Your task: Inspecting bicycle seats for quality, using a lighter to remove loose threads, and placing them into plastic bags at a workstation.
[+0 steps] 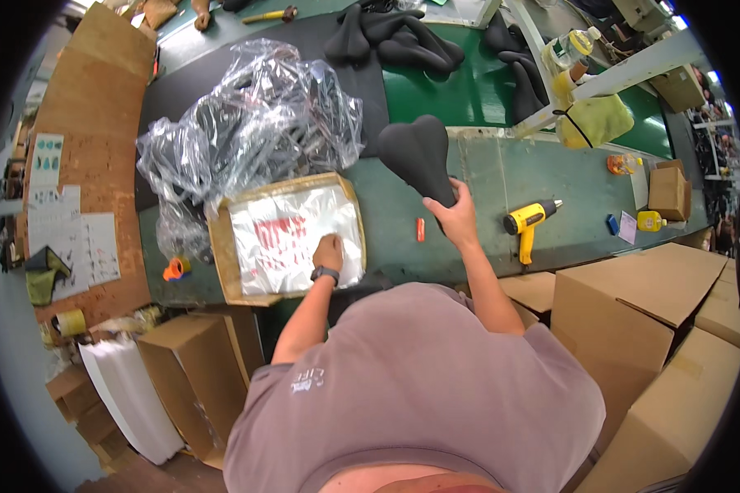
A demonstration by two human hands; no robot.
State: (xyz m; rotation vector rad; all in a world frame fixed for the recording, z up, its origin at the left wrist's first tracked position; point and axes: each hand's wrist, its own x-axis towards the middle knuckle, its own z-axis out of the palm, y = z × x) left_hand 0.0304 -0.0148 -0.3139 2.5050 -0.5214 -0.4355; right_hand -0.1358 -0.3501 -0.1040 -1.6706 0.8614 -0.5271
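Observation:
My right hand (455,215) grips a black bicycle saddle (418,156) by its narrow nose, its wide end pointing away over the green bench. On the left, a shallow cardboard box (215,246) holds a stack of clear-white plastic bags (263,222) with red print. My left hand (327,252), a dark watch on its wrist, rests at the right part of the stack with its fingers curled and pressed together on the top plastic bag. Its fingertips are partly hidden.
Behind the box lies a heap of clear plastic-wrapped items (255,123). A yellow heat gun (532,220) and a small red object (420,229) lie right on the bench (485,172). More black saddles (419,49) lie at the back. Cardboard cartons (617,312) stand close on my right.

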